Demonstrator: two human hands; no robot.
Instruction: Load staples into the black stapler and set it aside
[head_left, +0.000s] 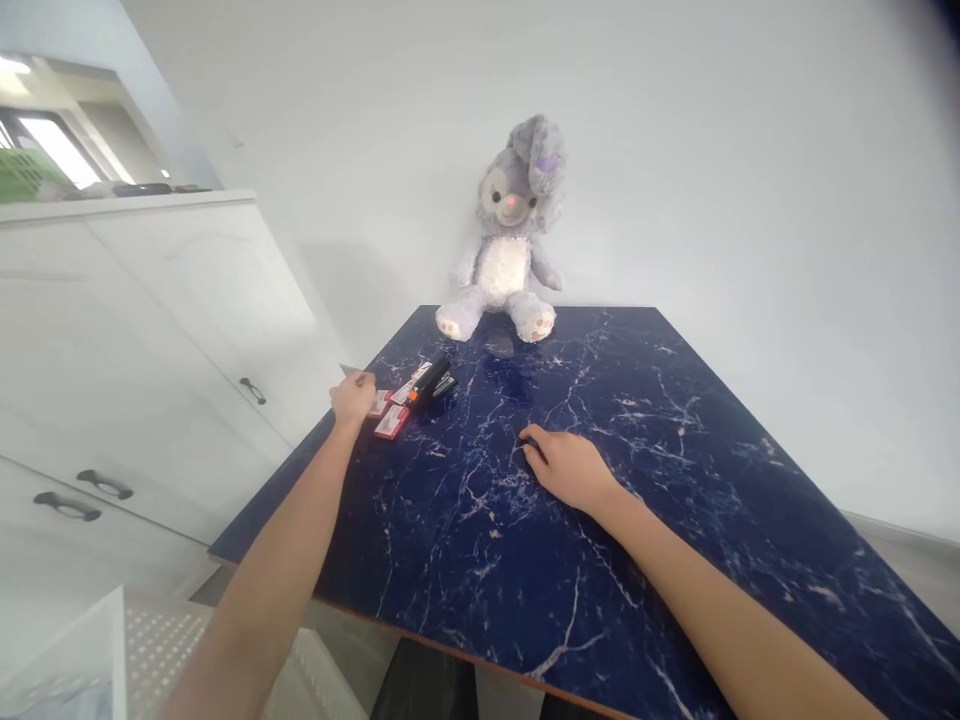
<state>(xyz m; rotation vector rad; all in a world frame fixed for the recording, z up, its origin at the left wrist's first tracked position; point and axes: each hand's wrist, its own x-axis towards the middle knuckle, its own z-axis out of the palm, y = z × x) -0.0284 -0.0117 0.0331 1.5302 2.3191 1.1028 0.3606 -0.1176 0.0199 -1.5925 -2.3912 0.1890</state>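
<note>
Stapler (430, 381), black with an orange patch, lies toward the far left of the blue marbled tabletop (480, 550), set at a slant. Left hand (353, 396) is just left of it, at the table's left edge, with red-and-white boxes (391, 422) between hand and stapler. From my post I read the left fingers as curled in; a thin grey pointed piece (346, 370) shows just beyond them, and I cannot tell whether they have hold of it. Right hand (574, 470) rests nearer and to the right, well apart from the stapler, fingers loosely bent, thumb slightly off the forefinger; I cannot tell what, if anything, is under them. Plush rabbit (504, 270) sits upright at the far edge, against the wall (712, 180).
</note>
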